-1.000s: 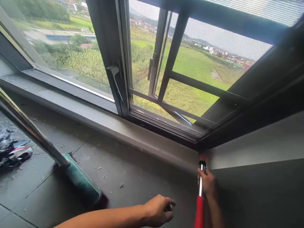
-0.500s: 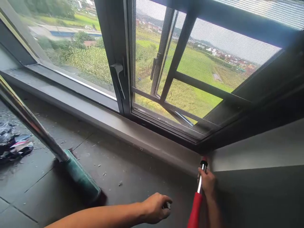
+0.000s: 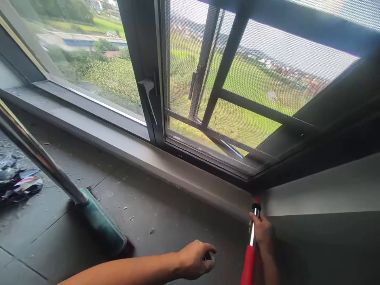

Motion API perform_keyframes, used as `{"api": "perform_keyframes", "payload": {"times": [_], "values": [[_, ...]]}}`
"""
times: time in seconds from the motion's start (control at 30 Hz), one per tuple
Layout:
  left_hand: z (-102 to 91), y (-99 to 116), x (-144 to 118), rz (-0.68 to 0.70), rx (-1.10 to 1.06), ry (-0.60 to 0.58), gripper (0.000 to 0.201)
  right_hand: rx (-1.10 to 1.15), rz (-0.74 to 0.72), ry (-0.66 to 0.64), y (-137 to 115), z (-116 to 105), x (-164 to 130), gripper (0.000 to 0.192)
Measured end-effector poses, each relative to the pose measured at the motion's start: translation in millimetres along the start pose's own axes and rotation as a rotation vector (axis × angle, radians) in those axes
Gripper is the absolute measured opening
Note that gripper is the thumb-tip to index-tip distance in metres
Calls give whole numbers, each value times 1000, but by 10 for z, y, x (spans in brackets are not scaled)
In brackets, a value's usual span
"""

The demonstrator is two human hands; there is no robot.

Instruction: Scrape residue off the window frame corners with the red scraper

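Observation:
My right hand (image 3: 263,231) is wrapped round the shiny metal shaft of a red-handled tool (image 3: 249,259). A black collar and a red end top the shaft, close to the corner where the sill meets the wall. The tool's lower end runs out of view. To the left, over the floor, my left hand (image 3: 197,259) is closed with curled fingers. Something small and pale shows between thumb and fingers, too little to name.
A broom (image 3: 102,221) with a green head and metal handle stands on the dusty tile floor (image 3: 166,213). Crumpled rubbish (image 3: 22,184) lies at the left edge. Ahead are a sill (image 3: 124,148), a window handle (image 3: 148,99) and a screened window (image 3: 252,103).
The red-handled tool and my right hand have shifted slightly right and down in view. My left hand has hardly moved. The broom stays in place.

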State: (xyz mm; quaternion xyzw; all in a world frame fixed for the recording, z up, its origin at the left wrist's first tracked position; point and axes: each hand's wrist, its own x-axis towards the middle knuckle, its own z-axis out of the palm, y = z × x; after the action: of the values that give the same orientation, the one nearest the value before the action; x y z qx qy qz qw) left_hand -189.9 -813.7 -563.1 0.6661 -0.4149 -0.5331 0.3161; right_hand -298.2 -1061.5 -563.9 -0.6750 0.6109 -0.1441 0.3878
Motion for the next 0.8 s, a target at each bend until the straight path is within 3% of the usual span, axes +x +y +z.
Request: {"api": "perform_keyframes", "payload": {"times": [0.17, 0.37, 0.7, 0.8], "values": [[29, -25, 9, 17, -16, -25, 46, -46, -60, 23, -75, 66, -44, 27], [64, 77, -1, 18, -16, -55, 46, 119, -58, -90, -23, 148, -152, 31], [25, 108, -39, 1, -2, -39, 47, 158, -126, 15, 105, 30, -161, 42], [72, 99, -36, 1, -2, -40, 46, 195, -110, -11, 141, -13, -203, 40]]}}
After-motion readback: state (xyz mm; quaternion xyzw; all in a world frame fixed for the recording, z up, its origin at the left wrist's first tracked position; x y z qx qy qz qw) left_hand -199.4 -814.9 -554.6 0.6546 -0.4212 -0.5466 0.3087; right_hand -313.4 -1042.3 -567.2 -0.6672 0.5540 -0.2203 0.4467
